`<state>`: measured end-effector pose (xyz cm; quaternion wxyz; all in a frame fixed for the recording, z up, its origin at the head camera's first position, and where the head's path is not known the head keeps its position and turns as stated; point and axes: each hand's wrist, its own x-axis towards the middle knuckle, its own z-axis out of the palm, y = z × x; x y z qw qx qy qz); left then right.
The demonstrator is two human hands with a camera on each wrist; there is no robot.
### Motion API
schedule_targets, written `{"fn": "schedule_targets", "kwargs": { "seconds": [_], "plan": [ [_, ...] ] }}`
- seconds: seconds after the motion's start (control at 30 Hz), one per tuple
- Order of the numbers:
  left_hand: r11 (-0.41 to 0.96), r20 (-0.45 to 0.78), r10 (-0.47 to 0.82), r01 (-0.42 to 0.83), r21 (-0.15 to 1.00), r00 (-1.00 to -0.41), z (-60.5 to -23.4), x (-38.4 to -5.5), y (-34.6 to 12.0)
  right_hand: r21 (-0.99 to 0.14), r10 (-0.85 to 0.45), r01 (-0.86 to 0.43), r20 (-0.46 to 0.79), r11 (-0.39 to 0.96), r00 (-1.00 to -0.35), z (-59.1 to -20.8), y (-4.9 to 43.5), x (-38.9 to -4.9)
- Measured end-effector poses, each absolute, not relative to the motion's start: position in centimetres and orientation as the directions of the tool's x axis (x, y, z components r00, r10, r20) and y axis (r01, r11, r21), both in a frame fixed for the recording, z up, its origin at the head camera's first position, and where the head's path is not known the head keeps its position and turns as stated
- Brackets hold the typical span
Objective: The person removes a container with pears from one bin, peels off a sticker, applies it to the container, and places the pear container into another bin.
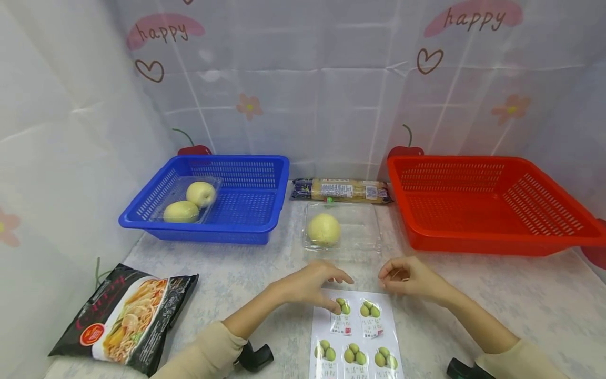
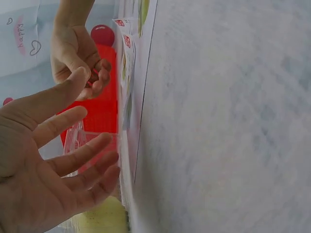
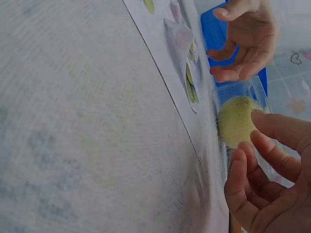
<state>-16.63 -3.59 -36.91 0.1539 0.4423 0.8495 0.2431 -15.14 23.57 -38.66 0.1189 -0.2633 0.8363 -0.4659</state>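
A white sheet of labels (image 1: 350,342) printed with green fruit lies on the table, with labels curling up from it in both wrist views. Over its top left part is my left hand (image 1: 314,284), thumb and fingers spread apart and holding nothing. My right hand (image 1: 409,276) hovers by the sheet's top right corner; its fingers bend loosely, and no object shows between them in the right wrist view. Just beyond both hands stands a clear plastic container (image 1: 362,226), a pale yellow round fruit (image 1: 324,229) in its left half.
A blue basket (image 1: 208,234) at back left holds two pale fruits (image 1: 201,194) in clear packaging. At back right is a red basket (image 1: 473,243). A long noodle packet (image 1: 338,190) lies between them, and a black noodle bag (image 1: 128,321) at front left.
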Motion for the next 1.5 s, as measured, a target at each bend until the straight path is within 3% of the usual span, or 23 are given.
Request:
{"fn": "schedule_targets", "kwargs": {
  "seconds": [0.13, 0.4, 0.53, 0.77, 1.23, 1.5],
  "plan": [
    [0.504, -0.111, 0.842, 0.698, 0.508, -0.527, -37.1, -16.6, -3.2, -0.736, -0.600, -0.469, 0.107, 0.489, -0.793, -38.5, 22.8, -14.4],
    [0.545, -0.148, 0.829, 0.720, 0.430, -0.539, -37.4, -16.5, -2.8, -0.609, -0.671, -0.555, 0.050, 0.567, -0.740, -38.7, 21.4, -13.5],
    [0.563, -0.152, 0.820, 0.727, 0.394, -0.553, -37.7, -16.3, -2.5, -0.579, -0.665, -0.544, 0.004, 0.608, -0.747, -38.8, 21.2, -13.2],
    [0.567, -0.131, 0.821, 0.766, 0.301, -0.556, -38.1, -16.2, -2.0, -0.572, -0.663, -0.537, -0.018, 0.621, -0.748, -38.8, 21.2, -13.2],
    [0.595, -0.146, 0.798, 0.723, 0.352, -0.585, -38.1, -16.1, -2.2, -0.607, -0.657, -0.508, -0.031, 0.611, -0.753, -38.9, 21.0, -13.2],
    [0.584, -0.176, 0.811, 0.748, 0.315, -0.558, -38.1, -16.3, -2.0, -0.679, -0.626, -0.467, 0.014, 0.566, -0.780, -39.2, 20.2, -13.4]
  ]
}}
